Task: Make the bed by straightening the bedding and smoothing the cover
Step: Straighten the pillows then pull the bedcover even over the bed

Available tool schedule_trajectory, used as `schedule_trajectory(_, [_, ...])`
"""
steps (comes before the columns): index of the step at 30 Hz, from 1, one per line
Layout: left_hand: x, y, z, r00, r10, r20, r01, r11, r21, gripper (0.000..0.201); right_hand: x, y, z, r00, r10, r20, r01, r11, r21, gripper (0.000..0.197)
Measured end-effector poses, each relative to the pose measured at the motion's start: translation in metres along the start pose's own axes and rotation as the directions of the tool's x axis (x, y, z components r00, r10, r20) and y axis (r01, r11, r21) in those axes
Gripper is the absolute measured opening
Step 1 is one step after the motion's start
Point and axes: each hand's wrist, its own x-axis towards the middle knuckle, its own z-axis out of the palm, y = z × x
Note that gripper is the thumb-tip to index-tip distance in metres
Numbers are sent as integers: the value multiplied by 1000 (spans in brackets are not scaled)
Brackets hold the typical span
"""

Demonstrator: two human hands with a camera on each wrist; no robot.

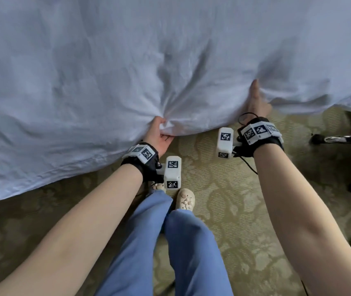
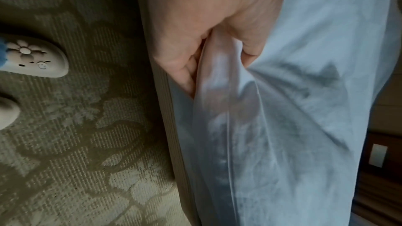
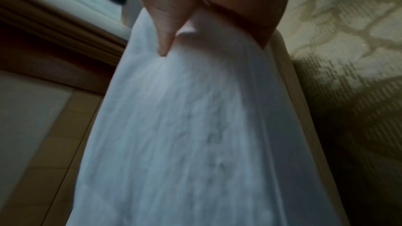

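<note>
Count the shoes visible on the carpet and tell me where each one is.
2. One shoe sits in front of the right trouser leg; the other shoe peeks out below the left wrist camera, mostly hidden.

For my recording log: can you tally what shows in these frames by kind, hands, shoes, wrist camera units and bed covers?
Hands: 2, left hand and right hand, both gripping the white cover
Shoes: 2
Wrist camera units: 2
Bed covers: 1
Total: 7

No readable text — seemingly none.
</note>
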Motion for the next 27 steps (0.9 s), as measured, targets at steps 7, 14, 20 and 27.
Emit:
schedule_trajectory(7, [-31,0,22,993,-116,0,112,955,-276,9,10,-10,-27,952,-292,-90,300,949,99,30])
schedule_trajectory(14, [-56,-39,40,994,10,-106,-38,962,-270,15,2,-25,-69,864,-498,-74,504,847,168,32])
schedule_trajectory(20, [-37,-67,37,977,107,-182,-121,990,-67,19,27,9,-85,872,-487,46,474,864,170,36])
schedule_trajectory(27, [16,-77,29,955,74,-288,-46,994,104,27,110,72,-73,964,-97,248,189,905,-381,21])
